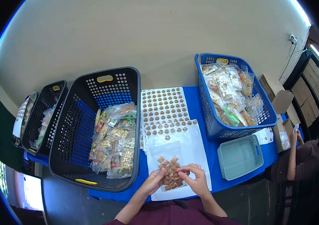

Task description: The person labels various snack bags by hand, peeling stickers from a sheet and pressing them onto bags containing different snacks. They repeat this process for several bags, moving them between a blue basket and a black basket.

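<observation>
A clear pouch of brown pillow-shaped snacks lies on a white sticker sheet in front of me. My left hand is closed on the pouch's lower left side, thumb on top. My right hand pinches the edge of a round brown label sticker, which overlaps the front of the pouch. Rows of the same round stickers show along the sheet's top edge. Just behind lies another sticker sheet, covered with rows of labels.
To the left, a large black basket holds filled snack pouches; more baskets stand beyond. At right are a blue basket piled with pouches and a green tray. Another person works by cardboard boxes at far right.
</observation>
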Available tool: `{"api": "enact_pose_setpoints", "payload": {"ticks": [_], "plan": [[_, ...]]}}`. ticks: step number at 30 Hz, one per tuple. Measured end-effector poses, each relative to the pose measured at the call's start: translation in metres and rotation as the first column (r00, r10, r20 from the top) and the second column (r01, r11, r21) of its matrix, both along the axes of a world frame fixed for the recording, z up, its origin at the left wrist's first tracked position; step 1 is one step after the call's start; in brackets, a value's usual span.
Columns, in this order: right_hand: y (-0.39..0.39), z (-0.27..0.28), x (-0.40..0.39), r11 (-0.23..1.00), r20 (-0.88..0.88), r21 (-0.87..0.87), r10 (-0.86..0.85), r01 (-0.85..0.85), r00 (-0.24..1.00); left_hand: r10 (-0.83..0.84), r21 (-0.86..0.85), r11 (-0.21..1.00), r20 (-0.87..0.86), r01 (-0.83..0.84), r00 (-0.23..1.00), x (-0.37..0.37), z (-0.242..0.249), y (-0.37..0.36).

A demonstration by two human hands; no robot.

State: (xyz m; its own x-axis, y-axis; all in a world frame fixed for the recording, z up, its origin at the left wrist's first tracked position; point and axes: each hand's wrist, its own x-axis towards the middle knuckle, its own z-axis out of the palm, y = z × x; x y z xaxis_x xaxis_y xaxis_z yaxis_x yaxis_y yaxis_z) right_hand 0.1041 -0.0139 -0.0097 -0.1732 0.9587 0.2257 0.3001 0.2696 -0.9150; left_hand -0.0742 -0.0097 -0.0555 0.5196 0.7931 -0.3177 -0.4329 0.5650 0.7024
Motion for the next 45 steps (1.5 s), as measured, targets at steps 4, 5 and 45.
{"api": "enact_pose_setpoints", "payload": {"ticks": [4, 5, 45], "plan": [[-0.002, 0.005, -0.008, 0.997, 0.06, -0.006, -0.077, 0.078, 0.995, -0.062, 0.021, 0.998, -0.032, 0.063, 0.998, -0.002, -0.006, -0.004], [-0.002, 0.003, -0.008, 0.996, 0.062, -0.012, -0.091, 0.092, 0.994, -0.069, 0.021, 0.997, -0.031, 0.07, 0.997, -0.002, -0.006, -0.004], [-0.005, -0.023, -0.02, 0.983, -0.158, -0.157, -0.118, 0.093, 0.98, 0.012, 0.01, 1.0, -0.178, -0.01, 0.984, -0.008, -0.027, -0.012]]}}
